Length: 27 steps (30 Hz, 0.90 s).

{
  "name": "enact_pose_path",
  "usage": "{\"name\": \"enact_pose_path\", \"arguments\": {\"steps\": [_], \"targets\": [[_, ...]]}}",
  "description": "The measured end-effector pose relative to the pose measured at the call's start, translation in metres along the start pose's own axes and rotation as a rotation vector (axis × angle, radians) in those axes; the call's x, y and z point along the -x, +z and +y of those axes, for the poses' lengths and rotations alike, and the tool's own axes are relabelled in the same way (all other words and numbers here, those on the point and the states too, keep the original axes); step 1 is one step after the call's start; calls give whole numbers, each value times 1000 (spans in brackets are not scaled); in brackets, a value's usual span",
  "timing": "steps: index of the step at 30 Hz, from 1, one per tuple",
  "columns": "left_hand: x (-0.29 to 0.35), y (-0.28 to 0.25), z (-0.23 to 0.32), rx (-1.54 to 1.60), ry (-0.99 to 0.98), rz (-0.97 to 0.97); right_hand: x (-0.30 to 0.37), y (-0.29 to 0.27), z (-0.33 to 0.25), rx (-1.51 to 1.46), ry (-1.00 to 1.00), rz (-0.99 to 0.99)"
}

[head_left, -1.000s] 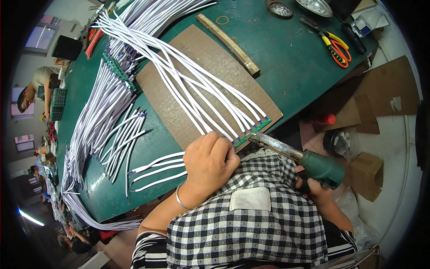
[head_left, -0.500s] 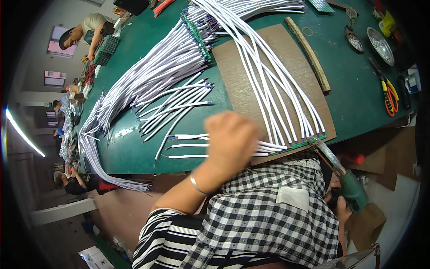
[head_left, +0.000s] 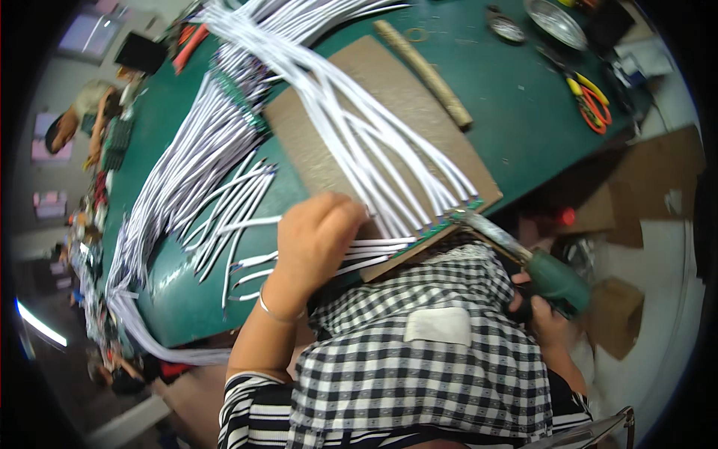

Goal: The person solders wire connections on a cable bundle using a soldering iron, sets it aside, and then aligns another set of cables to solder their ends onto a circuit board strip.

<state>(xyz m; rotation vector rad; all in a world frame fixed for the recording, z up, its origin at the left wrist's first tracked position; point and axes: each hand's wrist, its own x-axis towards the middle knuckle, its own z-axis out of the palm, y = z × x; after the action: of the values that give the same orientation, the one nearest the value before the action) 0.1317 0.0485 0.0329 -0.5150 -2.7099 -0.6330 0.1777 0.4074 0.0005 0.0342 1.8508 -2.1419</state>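
My left hand (head_left: 318, 238) is closed over the near left part of the brown board (head_left: 307, 142). A white cable (head_left: 256, 223) runs into its fingers from the left. Other white cables pass beneath this hand toward a narrow green circuit strip (head_left: 426, 230) on the board's near edge. My right hand (head_left: 550, 322) is wrapped round the green handle of a soldering gun (head_left: 559, 283). The gun's metal barrel points left, its tip at the strip near the board's right corner. Several long white cables (head_left: 396, 153) fan out from the strip toward the far side.
A thick bundle of white cables (head_left: 168, 165) lies on the green table (head_left: 516, 97) at left, beside a small loose pile (head_left: 250, 187). A wooden bar (head_left: 422, 71) sits beyond the board. Pliers (head_left: 591, 103) and a metal bowl (head_left: 555, 22) are far right. Another person (head_left: 93, 112) works far left.
The view has shifted, so the table appears lower left. My left hand has reached the loose cables and closed on one. The soldering gun stays at the strip.
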Motion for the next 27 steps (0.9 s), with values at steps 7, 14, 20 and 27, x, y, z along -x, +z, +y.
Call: {"name": "enact_pose_path", "arguments": {"steps": [7,14,20,27], "targets": [[-17,22,45,187,-67,-72,4,0,-3,27,-10,-61],[-14,27,51,21,-5,-52,4,0,5,23,-32,-48],[-19,42,60,12,-65,34,9,-8,18,12,0,-26],[-22,48,61,-1,-89,47,18,-25,53,596,-117,-67]]}}
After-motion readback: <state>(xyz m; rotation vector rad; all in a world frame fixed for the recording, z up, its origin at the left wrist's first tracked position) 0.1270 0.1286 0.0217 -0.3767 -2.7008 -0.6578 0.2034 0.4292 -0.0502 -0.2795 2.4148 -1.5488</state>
